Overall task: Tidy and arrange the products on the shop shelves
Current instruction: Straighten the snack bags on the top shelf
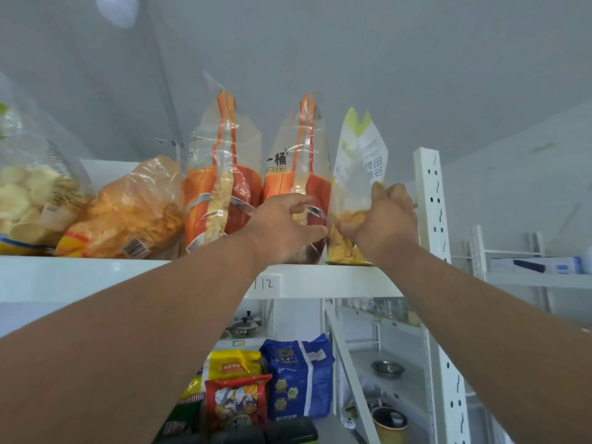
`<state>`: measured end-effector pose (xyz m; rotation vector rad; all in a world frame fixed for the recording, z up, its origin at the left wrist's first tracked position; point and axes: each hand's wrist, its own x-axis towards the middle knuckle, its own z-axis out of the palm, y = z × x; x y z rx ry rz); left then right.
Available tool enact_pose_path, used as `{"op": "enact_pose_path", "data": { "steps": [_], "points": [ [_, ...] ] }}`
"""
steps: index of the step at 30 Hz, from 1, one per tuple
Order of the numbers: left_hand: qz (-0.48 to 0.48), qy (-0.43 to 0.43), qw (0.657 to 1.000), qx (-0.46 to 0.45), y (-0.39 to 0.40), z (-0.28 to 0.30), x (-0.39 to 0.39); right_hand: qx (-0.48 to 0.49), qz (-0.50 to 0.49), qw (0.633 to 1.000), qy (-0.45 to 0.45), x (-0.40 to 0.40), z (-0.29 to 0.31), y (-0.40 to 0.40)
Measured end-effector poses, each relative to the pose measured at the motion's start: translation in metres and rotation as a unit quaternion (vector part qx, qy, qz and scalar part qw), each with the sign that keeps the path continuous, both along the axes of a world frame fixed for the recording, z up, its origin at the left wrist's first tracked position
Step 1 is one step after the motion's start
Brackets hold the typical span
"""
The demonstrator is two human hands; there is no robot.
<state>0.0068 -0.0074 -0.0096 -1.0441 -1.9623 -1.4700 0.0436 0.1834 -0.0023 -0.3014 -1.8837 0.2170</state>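
Both my arms reach up to the white top shelf [96, 277]. My left hand [282, 229] grips the lower part of an orange and clear snack bag [301, 161] that stands upright. My right hand [384, 216] holds the neighbouring clear bag with a green and white top [358, 149], which has yellow chips at its bottom; the fingers curl round its right side. A second orange bag [221, 187] stands just left of these. Further left, an orange chip bag [134, 209] lies slumped, and a bag of pale crisps [32, 193] sits at the far left.
A white perforated upright [432, 200] rises right beside my right hand. Below the top shelf stand a blue pack [298, 376], a yellow pack [234, 363] and a red pack [237, 402]. Pots [245, 326] and a metal bowl [387, 368] sit on shelves behind. The ceiling is close above the bags.
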Motion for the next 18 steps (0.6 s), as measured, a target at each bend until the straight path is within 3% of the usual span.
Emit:
{"op": "enact_pose_path", "data": {
  "steps": [6,10,12,14,16,18],
  "points": [
    [-0.043,-0.071,0.996,-0.012,-0.007,0.006,0.034,-0.014,0.100,0.993,0.057,0.059,-0.001,-0.039],
    [-0.175,-0.145,0.974,-0.006,-0.027,0.012,0.042,-0.054,0.160,0.979,0.111,0.103,0.000,-0.075],
    [-0.228,-0.121,0.966,-0.031,-0.047,0.009,0.052,-0.108,0.291,0.942,0.129,0.120,-0.003,-0.099],
    [-0.238,-0.106,0.965,0.005,-0.069,0.004,0.048,-0.128,0.406,0.896,0.124,0.131,-0.007,-0.121],
    [-0.250,-0.085,0.963,0.049,-0.096,-0.003,0.052,-0.130,0.483,0.857,0.125,0.138,-0.009,-0.140],
    [-0.250,-0.067,0.964,0.068,-0.126,-0.007,0.054,-0.131,0.502,0.843,0.141,0.139,-0.010,-0.156]
  ]
}}
